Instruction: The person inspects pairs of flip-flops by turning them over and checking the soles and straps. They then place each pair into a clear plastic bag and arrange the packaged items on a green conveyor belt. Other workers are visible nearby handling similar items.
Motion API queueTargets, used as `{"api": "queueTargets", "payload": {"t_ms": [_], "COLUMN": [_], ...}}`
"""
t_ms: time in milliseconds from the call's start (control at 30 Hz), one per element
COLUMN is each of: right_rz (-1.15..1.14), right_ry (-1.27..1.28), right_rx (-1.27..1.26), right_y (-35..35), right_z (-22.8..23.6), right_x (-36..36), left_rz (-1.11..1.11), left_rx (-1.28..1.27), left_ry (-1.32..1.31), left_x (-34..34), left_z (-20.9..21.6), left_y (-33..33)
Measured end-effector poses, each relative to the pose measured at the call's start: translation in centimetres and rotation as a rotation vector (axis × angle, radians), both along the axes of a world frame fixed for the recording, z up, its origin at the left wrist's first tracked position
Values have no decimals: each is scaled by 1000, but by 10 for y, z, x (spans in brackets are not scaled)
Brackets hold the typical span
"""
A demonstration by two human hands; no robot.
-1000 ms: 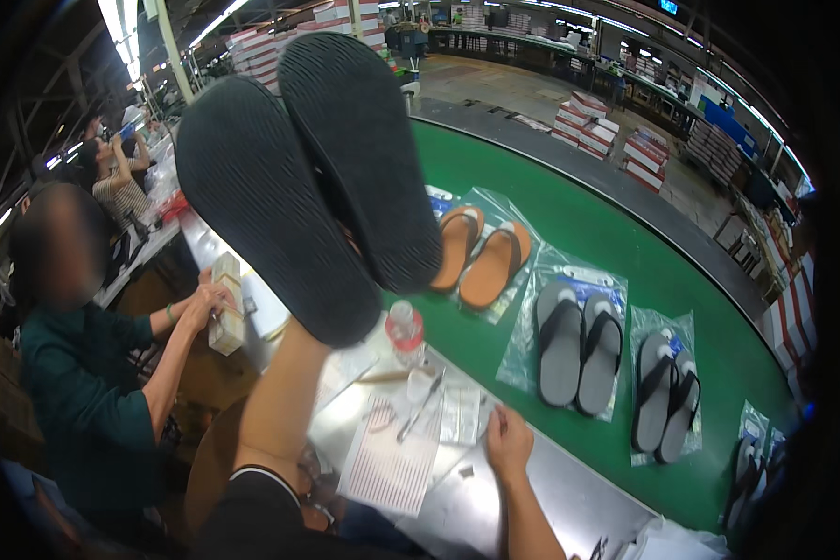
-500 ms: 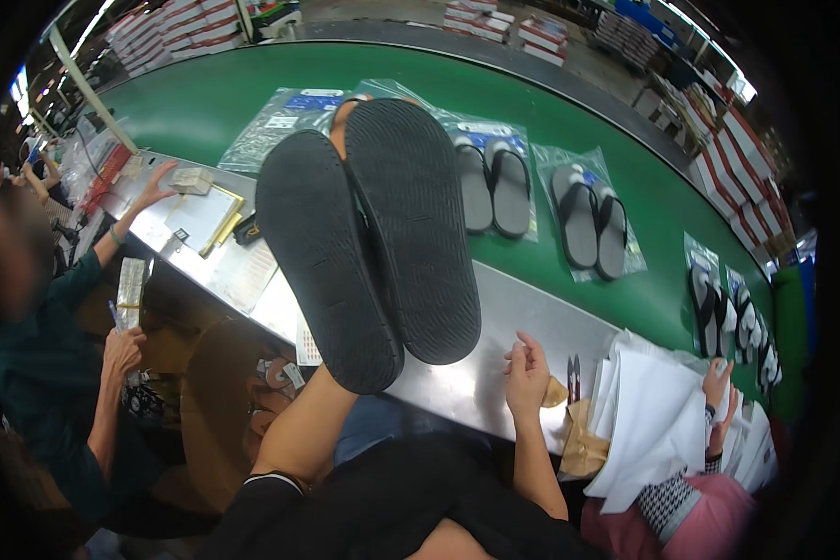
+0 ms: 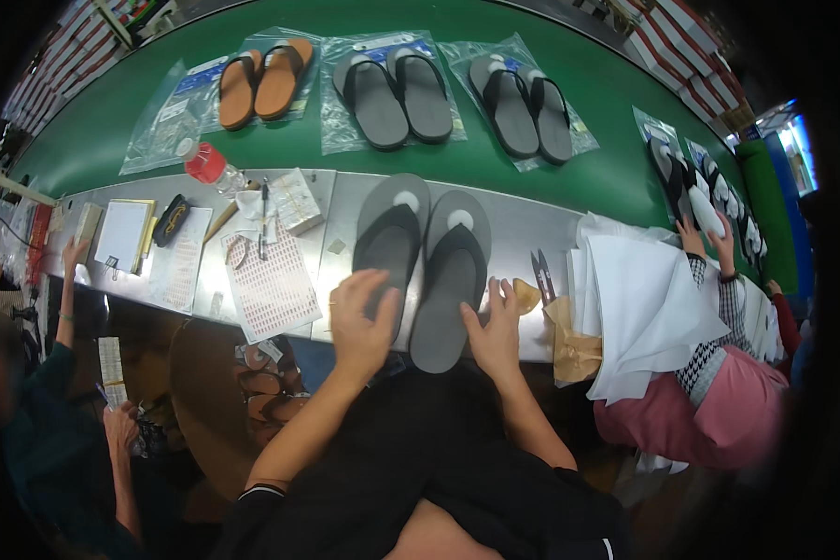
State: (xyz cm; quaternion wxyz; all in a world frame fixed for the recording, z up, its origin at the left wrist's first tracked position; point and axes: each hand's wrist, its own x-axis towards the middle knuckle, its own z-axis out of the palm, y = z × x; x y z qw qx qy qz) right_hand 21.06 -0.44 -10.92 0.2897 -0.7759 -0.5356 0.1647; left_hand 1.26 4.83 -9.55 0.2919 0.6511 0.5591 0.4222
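On the metal table (image 3: 532,233) we have two grey sandals (image 3: 425,261) lying side by side; our left hand (image 3: 362,322) presses flat on one, our right hand (image 3: 495,331) touches the other, fingers open, gripping nothing. Three bagged pairs (image 3: 387,89) lie behind on the green belt (image 3: 607,159).

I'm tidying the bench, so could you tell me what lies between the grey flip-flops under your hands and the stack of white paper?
In the head view, a small pair of scissors lies on the metal bench between the grey flip-flops and the white paper.

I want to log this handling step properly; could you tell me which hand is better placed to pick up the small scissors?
Probably the right hand: it rests beside the grey flip-flops, close to the scissors; the left hand lies across the pair.
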Motion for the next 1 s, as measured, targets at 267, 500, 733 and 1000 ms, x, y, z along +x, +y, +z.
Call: {"api": "queueTargets", "payload": {"t_ms": [267, 500, 733, 1000], "right_rz": [-68, -136, -91, -60], "right_ry": [428, 1157, 1256, 1749], "right_rx": [-14, -83, -66, -171], "right_y": [8, 20, 25, 13], "right_z": [-14, 17, 34, 44], "right_x": [-5, 8, 4, -21], "left_rz": [-97, -75, -84, -215], "left_rx": [-364, -534, -532, -858], "left_ry": [-202, -605, -479, -1080], "left_x": [-20, -8, -18, -8], "left_z": [-45, -1, 19, 27], "left_y": [28, 23, 22, 4]}}
